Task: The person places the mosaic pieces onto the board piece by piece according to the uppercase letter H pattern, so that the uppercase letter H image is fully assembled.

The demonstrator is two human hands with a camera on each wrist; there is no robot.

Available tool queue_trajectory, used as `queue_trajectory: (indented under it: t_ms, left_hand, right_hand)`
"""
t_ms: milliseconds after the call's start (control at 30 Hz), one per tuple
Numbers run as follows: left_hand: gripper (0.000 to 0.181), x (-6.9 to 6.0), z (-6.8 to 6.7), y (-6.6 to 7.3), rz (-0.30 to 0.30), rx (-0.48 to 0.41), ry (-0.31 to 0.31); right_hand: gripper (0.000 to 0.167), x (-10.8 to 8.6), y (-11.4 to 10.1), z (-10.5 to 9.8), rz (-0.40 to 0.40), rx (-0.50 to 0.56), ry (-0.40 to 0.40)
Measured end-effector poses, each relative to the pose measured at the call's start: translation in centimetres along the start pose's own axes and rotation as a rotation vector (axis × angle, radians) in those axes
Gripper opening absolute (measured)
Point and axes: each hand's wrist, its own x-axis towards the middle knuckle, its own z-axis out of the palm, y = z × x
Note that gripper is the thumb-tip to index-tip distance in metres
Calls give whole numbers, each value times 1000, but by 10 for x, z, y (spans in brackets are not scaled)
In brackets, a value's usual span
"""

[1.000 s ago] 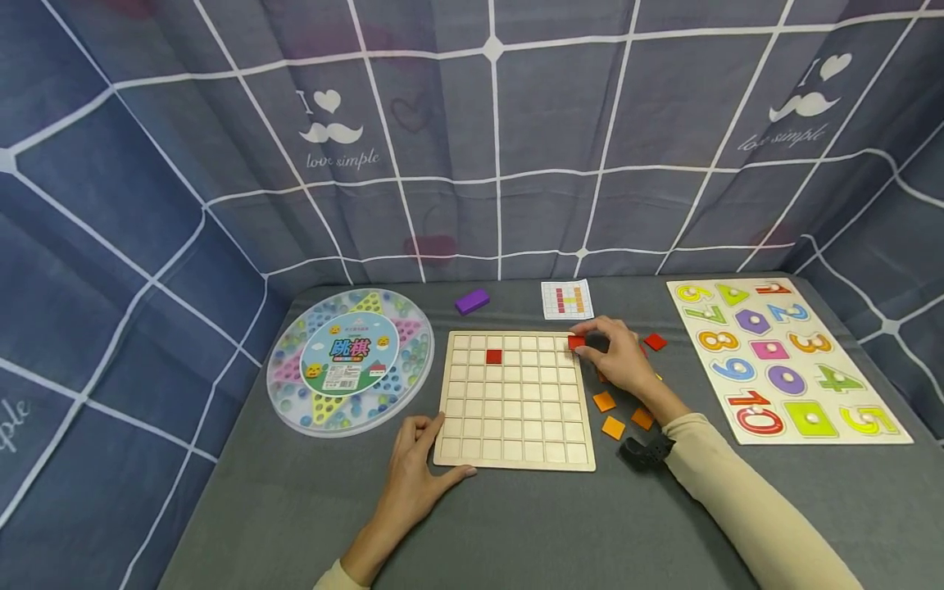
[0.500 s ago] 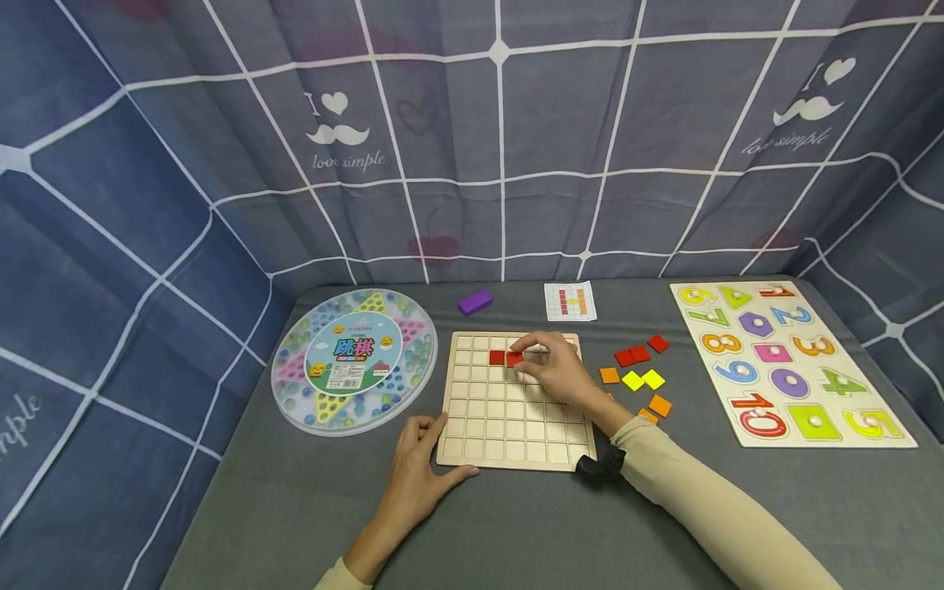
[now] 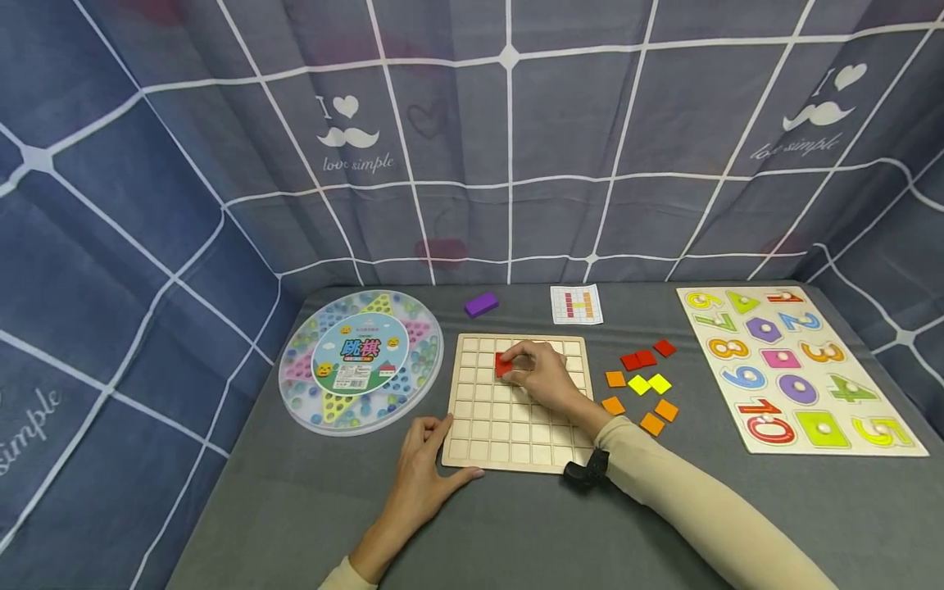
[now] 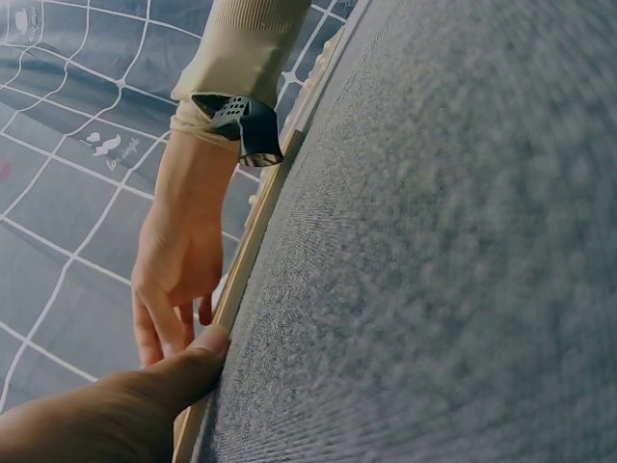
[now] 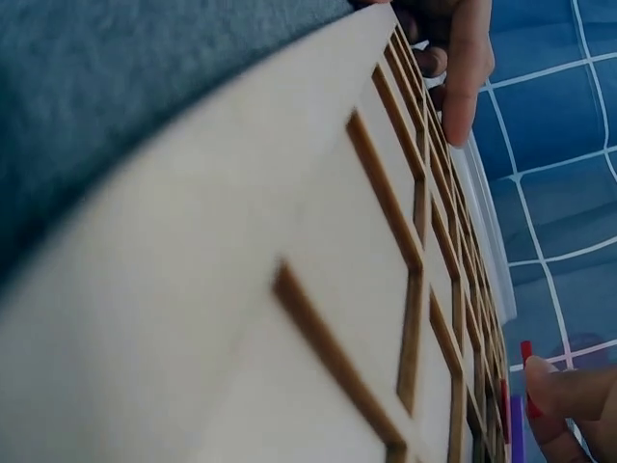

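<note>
In the head view, my right hand (image 3: 544,375) is over the upper left part of a wooden grid board (image 3: 490,451). Its thumb and fingertips pinch a small red square tile (image 5: 531,381), seen edge-on in the right wrist view and raised off the board. Another red tile (image 5: 504,410) sits on the board beside it, partly covered by the hand in the head view. My left hand (image 3: 424,471) holds the board's near left corner, thumb along the front edge and fingers at the left side.
Loose red (image 3: 646,357), yellow (image 3: 660,383) and orange tiles (image 3: 652,424) lie right of the board. Behind it are a purple block (image 3: 482,305) and a pattern card (image 3: 577,305). A round Chinese checkers set (image 3: 361,414) lies left; a number puzzle board (image 3: 782,377) lies right.
My right hand has brought the red tile from the board's right edge leftward to the red tile on the board, then slightly nearer me. My left hand has stayed at the corner.
</note>
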Motion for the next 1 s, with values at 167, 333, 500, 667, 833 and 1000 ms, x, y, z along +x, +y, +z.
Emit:
queue_trajectory:
  t_ms: [167,333,500,667,833,1000]
  left_hand:
    - [91,1,0,1,-10,-10,-13]
    - [91,1,0,1,-17,-2,-17]
    - [91,1,0,1,-11,3,-13]
    - [92,0,-1,0,-10,3,-6]
    - [91,1,0,-1,-10,5,-4]
    - [92,1,0,0,-22,8,-17]
  right_hand:
    - [24,-1,7,3,-17,-64,23]
    - [24,-2,9,5,-25,-101,26]
    - [26,-3,8,6,-52,-103,15]
    - [27,-4,9,8,-76,-130,16]
    - [26,-5,9,9,-88,-152,25]
    - [27,-6,10,8,-83,-140,20]
